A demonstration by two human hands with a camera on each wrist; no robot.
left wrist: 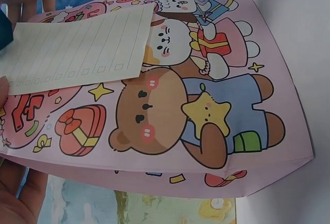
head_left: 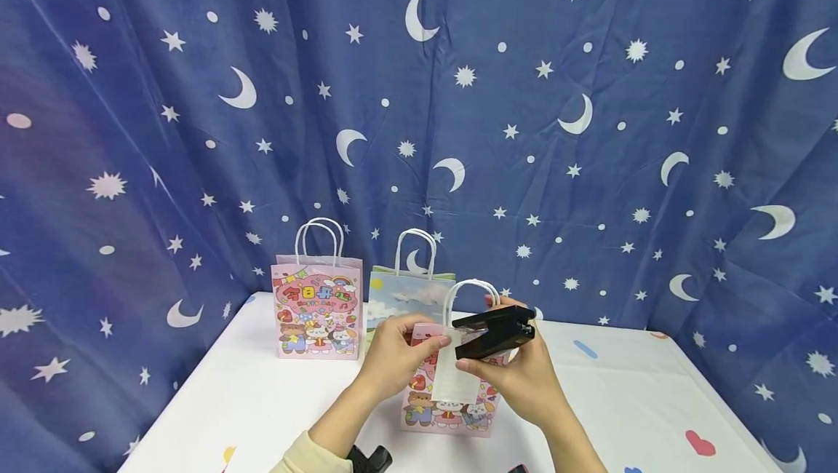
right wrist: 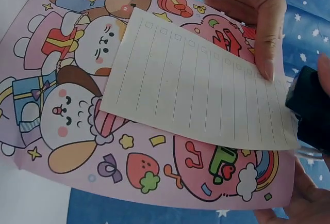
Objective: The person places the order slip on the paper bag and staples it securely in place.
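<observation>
A pink paper gift bag (head_left: 448,422) with cartoon animals and white handles stands in front of me. Against its front lies a lined checklist sheet (head_left: 456,382), with a row of small boxes in the right wrist view. My left hand (head_left: 396,356) pinches the sheet to the bag near the top, thumb on the paper and fingers behind. On the other side, my right hand (head_left: 533,378) grips a black stapler (head_left: 494,335), its jaws pointing left at the sheet's top end and the bag's upper edge. Only part of the stapler (right wrist: 307,108) shows in the right wrist view.
Farther back on the left stands another pink gift bag (head_left: 317,313). A blue sky-patterned bag (head_left: 406,295) is behind the held one, partly covered by it and my left hand. The white table (head_left: 615,400) meets a blue star-and-moon curtain (head_left: 484,131) at the back.
</observation>
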